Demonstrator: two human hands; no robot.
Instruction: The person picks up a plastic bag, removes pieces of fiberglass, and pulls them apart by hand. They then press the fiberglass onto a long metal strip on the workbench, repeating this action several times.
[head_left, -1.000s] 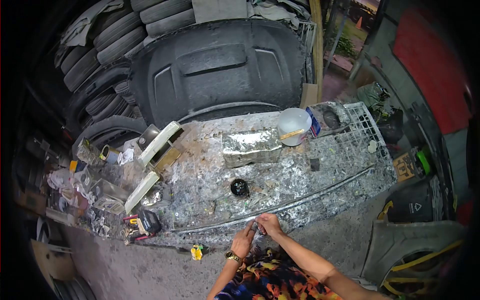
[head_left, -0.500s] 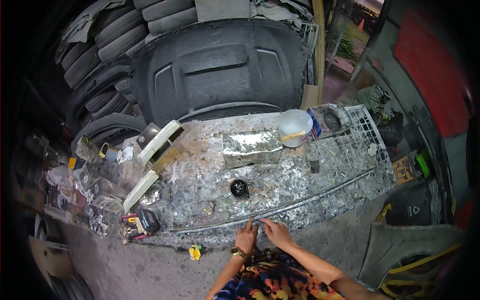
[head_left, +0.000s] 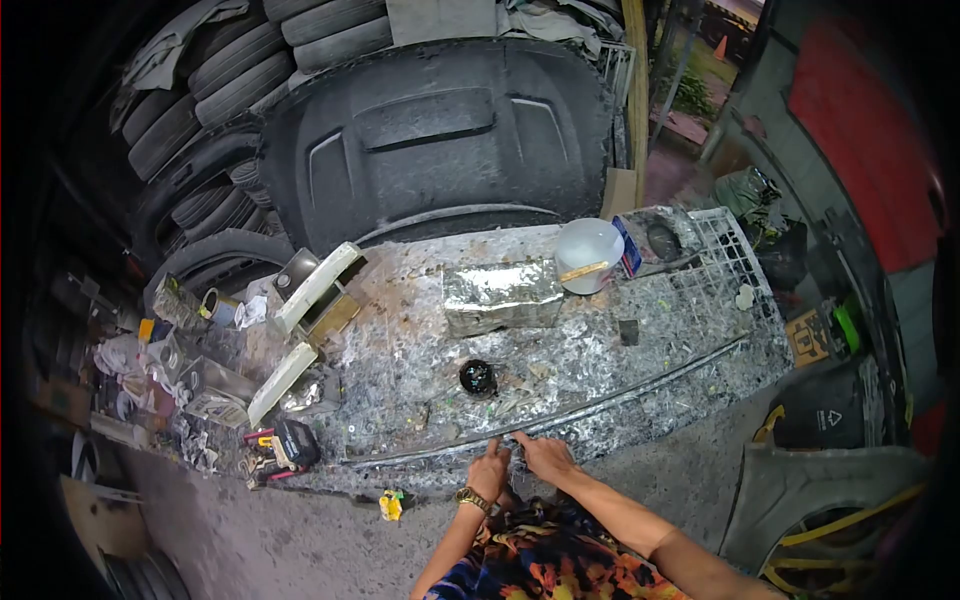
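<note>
A long thin strip [head_left: 620, 395] lies along the near side of the paint-stained table [head_left: 390, 300]. My left hand [head_left: 489, 470], below a gold watch, is at the strip's middle with a finger extended onto it. Just right of it, my right hand [head_left: 547, 458] points a finger at the strip, its other fingers curled. Whether anything small is between the fingers cannot be made out. A round dark pot [head_left: 478, 377] stands beyond my hands.
Farther back are a foil-covered block [head_left: 502, 295] and a white bucket [head_left: 589, 257]. A power tool [head_left: 283, 449] lies at the left near edge. Behind the table leans a dark car hood [head_left: 430, 140]; a grey fender [head_left: 810, 500] is at the lower right.
My right hand has shifted slightly left, its fingertip now closer to my left hand's. My left hand has moved slightly, and its wrist has shifted left.
</note>
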